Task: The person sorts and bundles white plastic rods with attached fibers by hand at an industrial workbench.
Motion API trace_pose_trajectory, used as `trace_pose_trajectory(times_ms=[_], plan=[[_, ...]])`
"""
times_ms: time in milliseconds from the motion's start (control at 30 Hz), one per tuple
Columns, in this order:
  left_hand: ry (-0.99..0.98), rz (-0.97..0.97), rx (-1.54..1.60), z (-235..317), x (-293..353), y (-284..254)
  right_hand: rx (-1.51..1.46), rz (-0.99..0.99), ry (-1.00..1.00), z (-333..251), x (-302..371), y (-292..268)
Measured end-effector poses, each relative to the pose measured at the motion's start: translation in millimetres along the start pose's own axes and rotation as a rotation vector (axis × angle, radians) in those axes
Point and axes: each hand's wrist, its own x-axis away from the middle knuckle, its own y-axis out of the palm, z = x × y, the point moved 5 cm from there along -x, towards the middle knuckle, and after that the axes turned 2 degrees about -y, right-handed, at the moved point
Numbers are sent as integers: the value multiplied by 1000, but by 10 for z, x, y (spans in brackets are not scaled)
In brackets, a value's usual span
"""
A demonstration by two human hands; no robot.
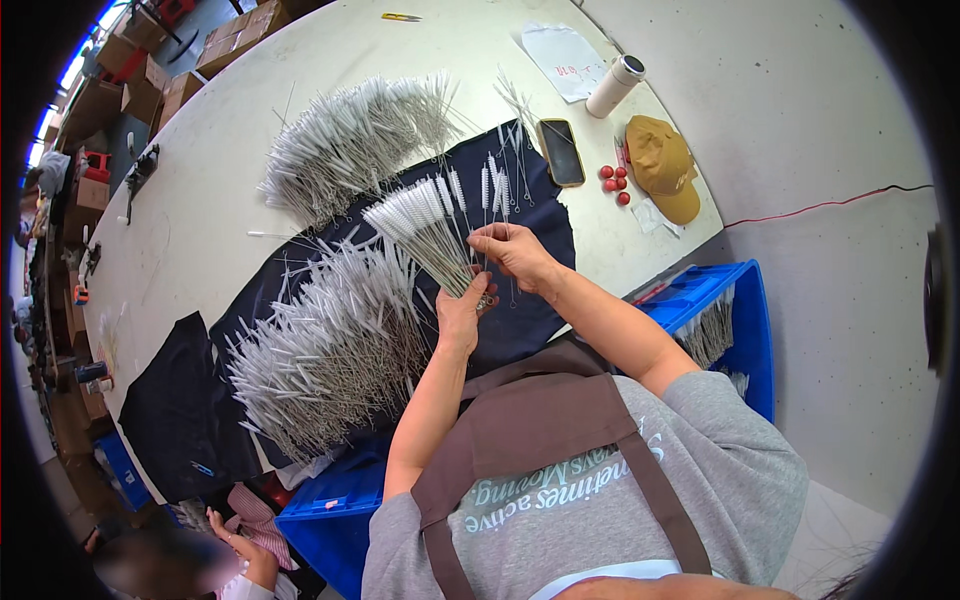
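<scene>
My left hand (461,315) is wrapped round the wire stems of a fanned bundle of straw brushes (412,222). Their white bristle ends point up and away to the left. Beside the bundle my right hand (513,254) has its thumb and fingertips pinched at a thin wire stem, seemingly of a single brush. Several loose straw brushes (494,188) lie on the dark cloth (545,222) just beyond that hand. A big heap of the same brushes (330,345) is left of my left hand, and a second heap (360,140) lies farther off.
On the white table (230,160) are a phone (561,153), red balls (617,184), a tan cap (660,165), a bottle (615,87), paper (563,62) and a yellow cutter (401,17). Blue crates (755,330) stand near my sides. Another person's arm (250,555) shows lower left.
</scene>
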Motion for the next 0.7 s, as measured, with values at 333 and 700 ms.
trace_pose_trajectory(times_ms=[333,700], plan=[[-68,-95,14,-131,-65,36,13,-19,66,47,15,-83],[-104,-72,43,-121,-58,60,-17,-25,47,101,19,-123]])
